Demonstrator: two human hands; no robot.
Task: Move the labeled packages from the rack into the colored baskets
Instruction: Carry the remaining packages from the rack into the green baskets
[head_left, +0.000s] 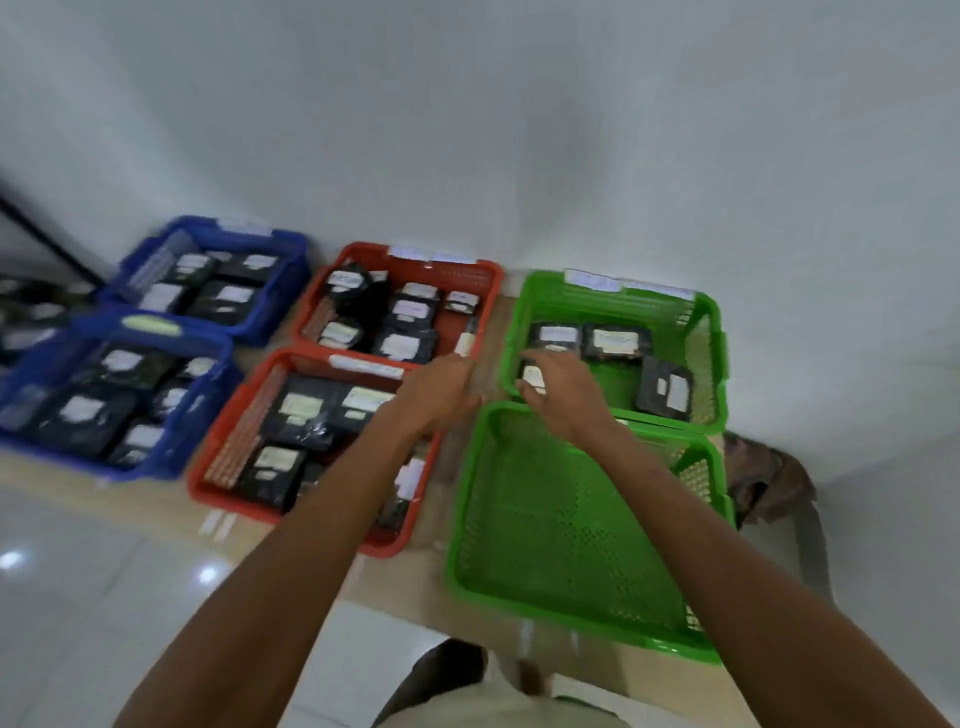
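Right hand fingers grip small labeled package over far green basket; lower flat, label up; left hand state unclear.

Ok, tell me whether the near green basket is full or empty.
Empty. The near green basket shows only bare mesh floor, while the far green basket holds labeled packages.

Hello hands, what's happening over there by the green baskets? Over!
Right hand setting a black labeled package into the far green plastic basket. Left hand empty, hovering beside it. Near green basket empty. Nothing blocking.
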